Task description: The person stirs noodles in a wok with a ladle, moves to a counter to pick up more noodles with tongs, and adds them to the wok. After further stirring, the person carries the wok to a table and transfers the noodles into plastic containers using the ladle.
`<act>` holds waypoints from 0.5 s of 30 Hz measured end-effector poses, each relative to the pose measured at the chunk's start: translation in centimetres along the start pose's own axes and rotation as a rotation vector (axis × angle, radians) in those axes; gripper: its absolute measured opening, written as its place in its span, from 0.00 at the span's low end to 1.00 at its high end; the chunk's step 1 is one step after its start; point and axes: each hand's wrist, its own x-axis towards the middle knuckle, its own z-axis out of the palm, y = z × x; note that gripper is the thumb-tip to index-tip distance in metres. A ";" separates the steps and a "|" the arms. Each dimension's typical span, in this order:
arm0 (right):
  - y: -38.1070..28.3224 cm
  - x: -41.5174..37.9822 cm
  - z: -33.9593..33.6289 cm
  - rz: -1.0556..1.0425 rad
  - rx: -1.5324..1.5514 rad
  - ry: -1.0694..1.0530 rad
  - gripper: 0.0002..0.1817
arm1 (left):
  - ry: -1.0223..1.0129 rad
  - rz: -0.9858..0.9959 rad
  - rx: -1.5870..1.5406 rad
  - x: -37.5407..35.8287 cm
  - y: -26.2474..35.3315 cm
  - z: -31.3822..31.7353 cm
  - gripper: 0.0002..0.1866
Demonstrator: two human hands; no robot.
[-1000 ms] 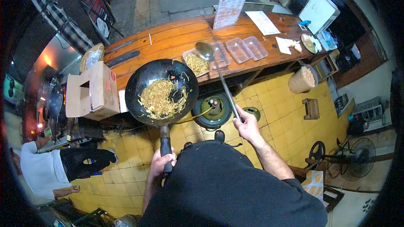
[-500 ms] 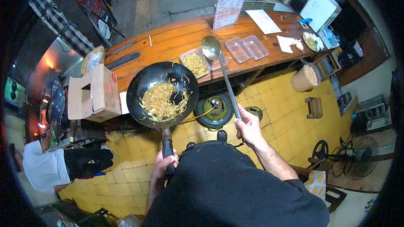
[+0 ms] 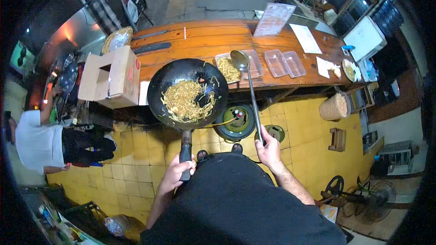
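Observation:
My left hand (image 3: 178, 172) is wrapped round the dark handle of a black wok (image 3: 161, 78), held at the near edge of the counter. Fried noodles (image 3: 185, 102) lie in the bottom of the wok, with a few strands up its side. My right hand (image 3: 269, 150) grips the long metal handle of a ladle (image 3: 239, 60). The ladle's bowl is over the counter, overlapping a clear plastic tray (image 3: 252, 66). Just left of the bowl, another plastic container holds a portion of noodles (image 3: 227, 68).
A wooden counter (image 3: 204, 37) runs across, bearing clear trays (image 3: 284, 65), a menu stand (image 3: 274, 20) and an open cardboard box (image 3: 123, 78). Beneath it stands a green gas cylinder (image 3: 237, 119). A person in a white shirt (image 3: 40, 143) works at the stove on the left.
The view has shifted, so most things sit farther right or lower. The ladle's bowl has moved closer to the noodle container. Both hands keep their grips.

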 end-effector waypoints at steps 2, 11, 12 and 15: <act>-1.7 0.3 -0.7 0.106 0.047 -0.132 0.30 | -0.015 -0.006 0.000 -0.2 0.1 0.1 0.15; -2.5 1.6 -4.4 -0.346 -0.154 -0.213 0.29 | -0.048 0.022 0.101 -0.2 -0.1 -0.5 0.17; -3.3 2.1 -4.2 -0.377 -0.286 -0.227 0.29 | -0.070 0.040 0.096 0.0 -0.4 -0.8 0.17; -3.7 2.2 -2.0 -0.266 -0.304 -0.377 0.30 | -0.092 0.057 0.133 -0.2 -0.7 -0.9 0.17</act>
